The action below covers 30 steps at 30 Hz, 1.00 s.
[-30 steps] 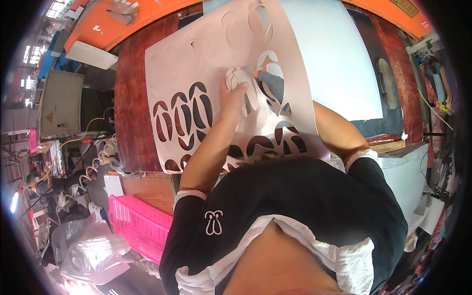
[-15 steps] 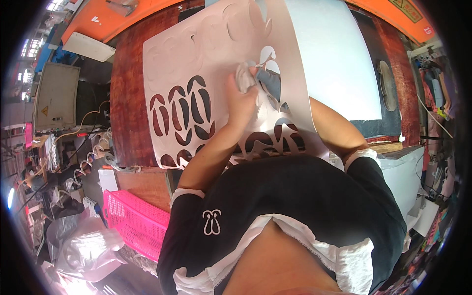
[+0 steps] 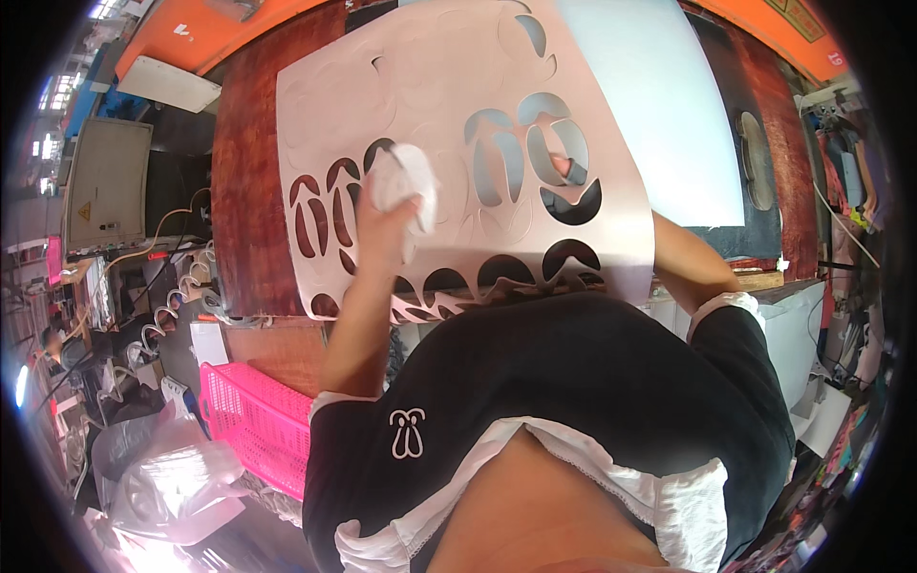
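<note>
A large white sheet point(image 3: 449, 57) with several shoe-shaped cut-outs lies on a dark wooden table point(image 3: 244, 191). My left hand point(image 3: 382, 224) rests over the sheet's left part and grips a small bunch of white cut pieces point(image 3: 403, 181). My right hand point(image 3: 570, 170) is under the sheet's right side; only fingertips show through a cut-out hole, and the forearm runs down from beneath the sheet's edge. A second pale sheet point(image 3: 659, 115) lies beneath, to the right.
A pink plastic basket point(image 3: 253, 425) stands at lower left beside clear plastic bags point(image 3: 167, 477). A grey machine box point(image 3: 105, 181) and cables sit left of the table. Orange surfaces point(image 3: 191, 33) border the far edge. Clutter hangs at the right.
My left hand has moved left across the sheet with the white pieces. The sheet has shifted and lifted on the right, and my right hand has gone under it.
</note>
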{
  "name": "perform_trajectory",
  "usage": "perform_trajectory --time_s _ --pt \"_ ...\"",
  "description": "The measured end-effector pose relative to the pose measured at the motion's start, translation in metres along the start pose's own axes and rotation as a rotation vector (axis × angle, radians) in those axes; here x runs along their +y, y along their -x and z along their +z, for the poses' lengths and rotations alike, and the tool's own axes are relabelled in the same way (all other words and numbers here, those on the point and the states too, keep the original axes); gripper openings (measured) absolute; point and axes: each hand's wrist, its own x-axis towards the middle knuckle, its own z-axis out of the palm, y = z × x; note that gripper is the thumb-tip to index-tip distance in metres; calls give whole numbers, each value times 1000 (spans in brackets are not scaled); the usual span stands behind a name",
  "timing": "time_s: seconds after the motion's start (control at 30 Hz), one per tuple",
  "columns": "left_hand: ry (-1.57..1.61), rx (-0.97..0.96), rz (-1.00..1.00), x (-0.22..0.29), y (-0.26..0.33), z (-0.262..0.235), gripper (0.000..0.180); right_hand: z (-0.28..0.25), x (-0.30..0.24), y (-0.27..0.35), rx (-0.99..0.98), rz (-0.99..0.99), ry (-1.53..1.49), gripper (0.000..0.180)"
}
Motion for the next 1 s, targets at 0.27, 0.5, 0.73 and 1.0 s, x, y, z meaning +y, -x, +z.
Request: perform_trajectory --time_s 0.27,0.5,0.73,1.0 --pt "-488 -338 314 -28 46 56 56 4 21 5 -61 -26 -32 53" --pt "-780 -286 602 -27 45 65 59 4 25 4 -84 -56 -24 58" --pt "-196 -68 171 -21 24 42 35 3 25 -2 -115 -72 -7 62" --pt "-653 -208 310 -14 37 42 53 0 30 -8 -47 25 24 76"
